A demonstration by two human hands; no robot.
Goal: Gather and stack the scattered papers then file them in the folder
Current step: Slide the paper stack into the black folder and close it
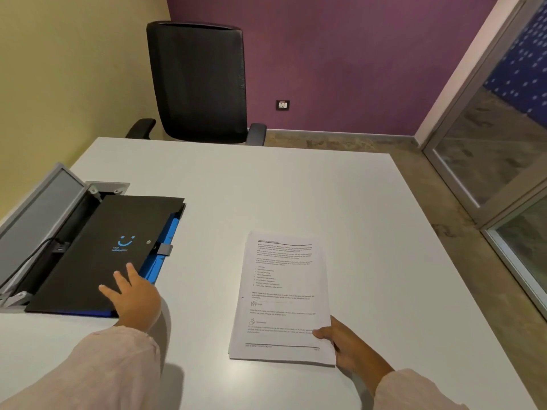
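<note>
Already squared into one stack, the papers lie flat on the table, near right corner pinched by the right hand, thumb on top, presumably ready to lift. Left of those fingers, well apart, the black folder lies closed; left hand rests on its cover, fingers straight, likely to steady or open it.

Left hand reaches forward, fingers spread flat; right hand pinches with thumb

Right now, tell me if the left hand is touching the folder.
Touching. The head view shows the left hand resting with straight fingers flat on the folder.
</note>
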